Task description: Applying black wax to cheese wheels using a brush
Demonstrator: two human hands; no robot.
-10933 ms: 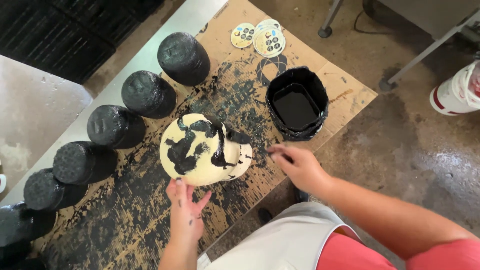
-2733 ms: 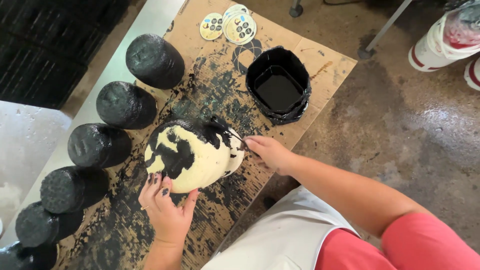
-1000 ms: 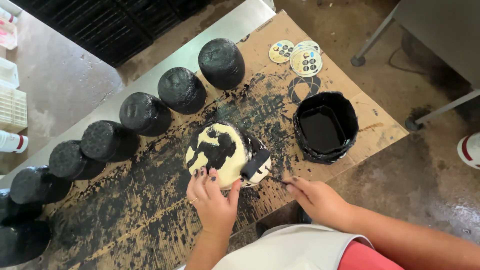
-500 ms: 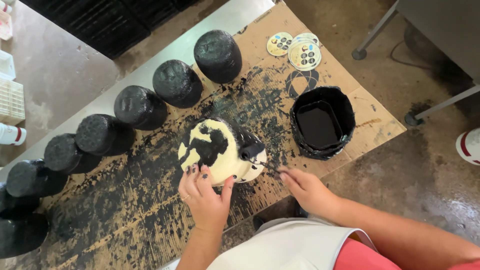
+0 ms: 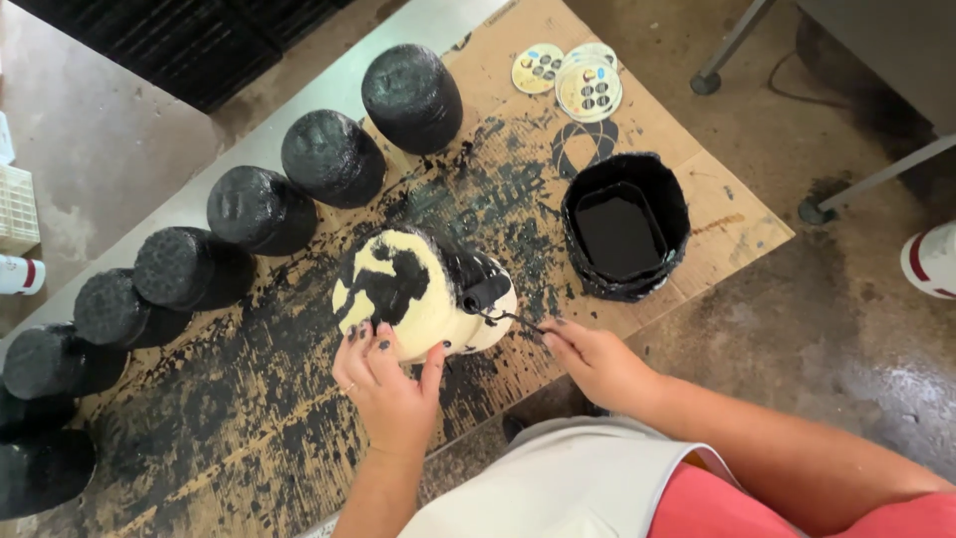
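A cream-coloured pot, partly covered in black paint, lies on its side on the paint-stained cardboard. My left hand rests on its near side, fingers spread and steadying it. My right hand grips the thin handle of a small black paint roller, whose roller head presses on the pot's right flank. A black tub of black paint stands just right of the pot.
Several black-painted pots stand in a diagonal row along the cardboard's far edge, from top centre to bottom left. Two round lids lie at the far corner. Metal table legs stand on the concrete floor at right.
The roller has shifted a little on the pot's right side, with my right hand following. Over the earlier frames the pot has gained black paint and my left hand has moved onto it.
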